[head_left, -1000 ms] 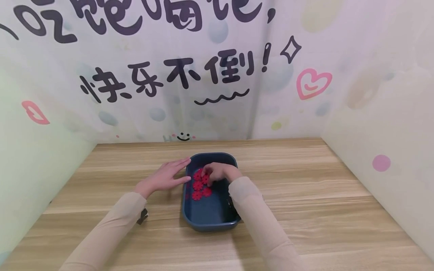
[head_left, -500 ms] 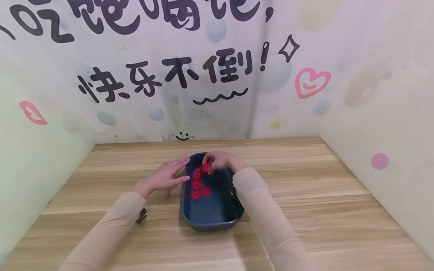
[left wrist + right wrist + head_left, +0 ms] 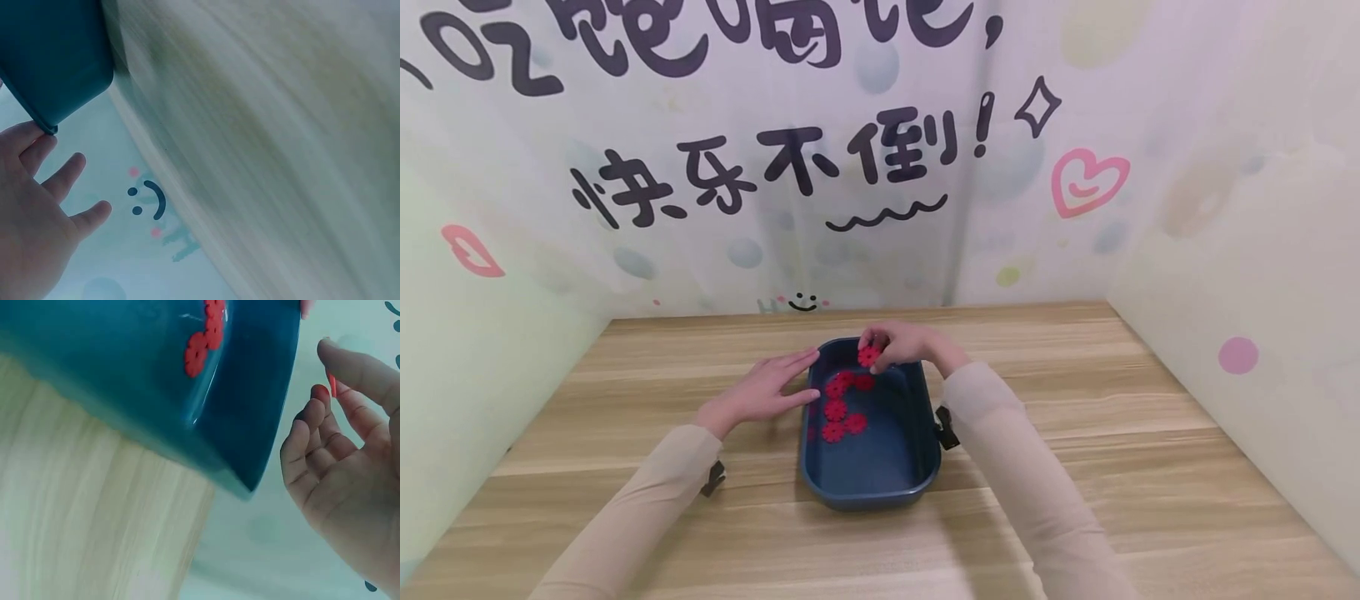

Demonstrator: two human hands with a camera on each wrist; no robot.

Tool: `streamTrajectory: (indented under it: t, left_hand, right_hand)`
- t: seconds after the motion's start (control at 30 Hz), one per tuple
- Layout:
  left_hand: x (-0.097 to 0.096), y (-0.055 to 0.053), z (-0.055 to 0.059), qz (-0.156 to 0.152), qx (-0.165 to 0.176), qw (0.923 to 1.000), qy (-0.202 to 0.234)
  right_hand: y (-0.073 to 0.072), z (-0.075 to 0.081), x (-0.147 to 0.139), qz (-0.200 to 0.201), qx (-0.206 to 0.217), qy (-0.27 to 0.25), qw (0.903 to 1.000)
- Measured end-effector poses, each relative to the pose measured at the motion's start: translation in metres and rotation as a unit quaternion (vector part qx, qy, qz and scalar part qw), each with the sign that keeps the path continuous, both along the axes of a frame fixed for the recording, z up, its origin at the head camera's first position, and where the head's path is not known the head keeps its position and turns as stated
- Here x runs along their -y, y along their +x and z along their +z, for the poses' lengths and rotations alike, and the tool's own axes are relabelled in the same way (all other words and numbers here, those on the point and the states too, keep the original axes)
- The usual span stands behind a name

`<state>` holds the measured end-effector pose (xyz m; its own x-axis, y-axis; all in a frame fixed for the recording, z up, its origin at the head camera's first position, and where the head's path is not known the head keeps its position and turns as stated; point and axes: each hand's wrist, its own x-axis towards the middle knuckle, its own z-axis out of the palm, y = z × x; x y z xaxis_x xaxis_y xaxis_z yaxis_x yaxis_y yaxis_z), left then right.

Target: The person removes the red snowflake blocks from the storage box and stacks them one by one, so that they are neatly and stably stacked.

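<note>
Where the wooden desk (image 3: 1075, 500) carries it, a dark blue tub (image 3: 868, 492) sits with a cluster of red flower pieces (image 3: 838, 408) on its floor toward the left wall. Against that left rim rests the left hand (image 3: 767, 392), its grip open, fingers straight. Above the tub's far end, the right hand (image 3: 906, 346) pinches one red flower piece (image 3: 869, 356) between thumb and fingertips.

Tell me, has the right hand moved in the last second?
Yes. The right hand, pinching a red gear piece, has risen from the middle of the blue tub toward its far rim.
</note>
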<state>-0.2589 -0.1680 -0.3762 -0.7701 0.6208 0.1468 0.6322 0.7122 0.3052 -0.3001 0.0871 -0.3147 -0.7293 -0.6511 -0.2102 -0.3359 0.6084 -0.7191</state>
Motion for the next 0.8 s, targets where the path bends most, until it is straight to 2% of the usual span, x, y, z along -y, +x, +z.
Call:
streamTrajectory:
  t: [0.27,0.53,0.8]
  left_hand:
    - [0.000,0.000,-0.001,0.002,0.001,1.0000,0.005]
    - [0.001,0.000,-0.002,0.002,-0.002,1.0000,0.005]
    - [0.001,0.000,-0.001,0.005,-0.001,1.0000,0.003]
  right_hand:
    - [0.002,-0.009,-0.020,0.010,-0.034,-0.004,0.9994]
    - [0.005,-0.018,-0.038,0.019,-0.046,-0.041,0.9979]
    - [0.009,-0.022,-0.060,0.004,-0.045,-0.070,0.9965]
